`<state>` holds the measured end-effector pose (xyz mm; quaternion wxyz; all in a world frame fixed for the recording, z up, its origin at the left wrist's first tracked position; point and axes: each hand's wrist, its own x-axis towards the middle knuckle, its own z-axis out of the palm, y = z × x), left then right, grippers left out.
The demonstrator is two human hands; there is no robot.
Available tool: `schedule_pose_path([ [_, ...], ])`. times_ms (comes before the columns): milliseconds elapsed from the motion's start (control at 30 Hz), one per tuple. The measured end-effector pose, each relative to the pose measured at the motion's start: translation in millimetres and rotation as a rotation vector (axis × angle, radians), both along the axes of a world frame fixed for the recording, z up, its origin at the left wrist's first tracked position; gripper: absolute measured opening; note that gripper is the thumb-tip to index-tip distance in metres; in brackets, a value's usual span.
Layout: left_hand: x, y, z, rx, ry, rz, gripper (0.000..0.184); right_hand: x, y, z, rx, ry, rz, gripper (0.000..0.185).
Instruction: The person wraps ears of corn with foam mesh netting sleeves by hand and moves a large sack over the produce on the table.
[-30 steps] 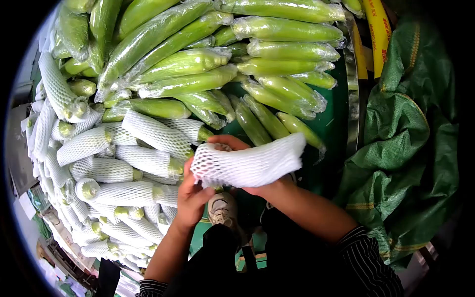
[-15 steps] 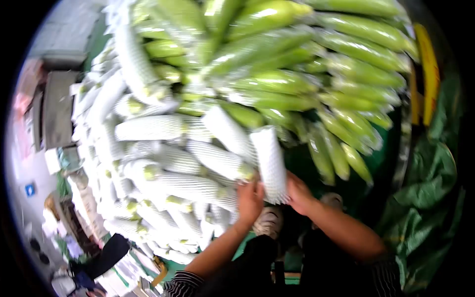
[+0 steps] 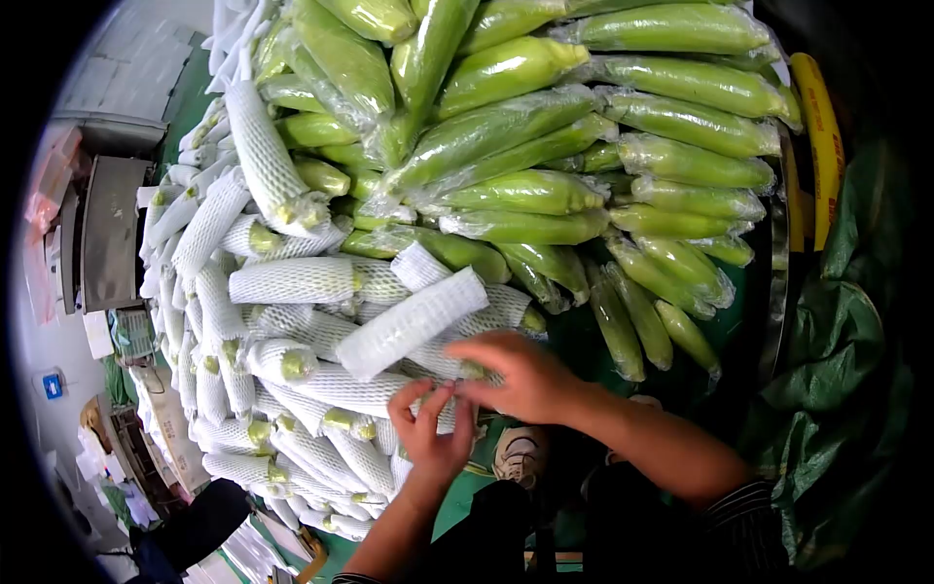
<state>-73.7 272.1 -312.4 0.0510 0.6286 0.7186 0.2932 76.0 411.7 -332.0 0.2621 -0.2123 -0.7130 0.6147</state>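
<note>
Hands with fingertips close, grip unclear, net sleeves around vegetables, film around other vegetables

No wording can be read with certainty; along the yellow band at the right, a line of small print is borne, too blurred to be deciphered; on the small blue square at the far left, a pale mark is shown, too small to be made out.

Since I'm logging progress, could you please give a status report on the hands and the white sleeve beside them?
Left hand and right hand close together, grip unclear. White sleeve over the netted pile, apart from both hands. Nothing visibly blocking them.
</note>
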Motion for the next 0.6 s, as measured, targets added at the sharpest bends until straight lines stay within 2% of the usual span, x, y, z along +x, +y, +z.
schedule_pose_path([
  [67,-2,43,23,-0.112,0.179,0.03,0.066,31,-24,-37,-0.142,-0.155,-0.316,0.039],
  [100,-5,77,28,-0.178,0.245,0.077,0.068,46,-30,-37,-0.202,-0.175,-0.349,0.034],
  [167,-25,99,7,-0.507,0.427,-0.132,0.073,72,-52,-46,-0.458,-0.178,-0.309,0.03],
  [200,-30,102,7,-0.579,0.414,-0.108,0.073,78,-60,-47,-0.592,-0.152,-0.283,0.028],
  [233,-33,107,9,-0.652,0.409,-0.083,0.072,86,-64,-48,-0.604,-0.194,-0.251,0.027],
  [300,-40,95,6,-0.521,0.509,-0.135,0.072,99,-72,-61,-0.633,-0.2,-0.292,0.023],
  [367,-49,86,15,-0.587,0.532,-0.25,0.072,107,-73,-71,-0.617,-0.188,-0.367,0.021],
  [467,-50,90,77,-0.707,0.36,-0.297,0.075,106,-67,-71,-0.624,-0.186,-0.388,0.019],
  [500,-58,89,108,-0.592,0.213,-0.306,0.08,105,-71,-76,-0.631,-0.169,-0.397,0.019],
  [533,-76,82,128,-0.431,0.243,-0.265,0.085,107,-76,-81,-0.633,-0.159,-0.419,0.018],
  [567,-85,79,168,-0.512,0.323,-0.031,0.086,106,-79,-85,-0.642,-0.16,-0.412,0.018],
  [600,-111,74,194,-0.452,0.412,0.091,0.083,106,-78,-84,-0.554,-0.14,-0.377,0.018],
])
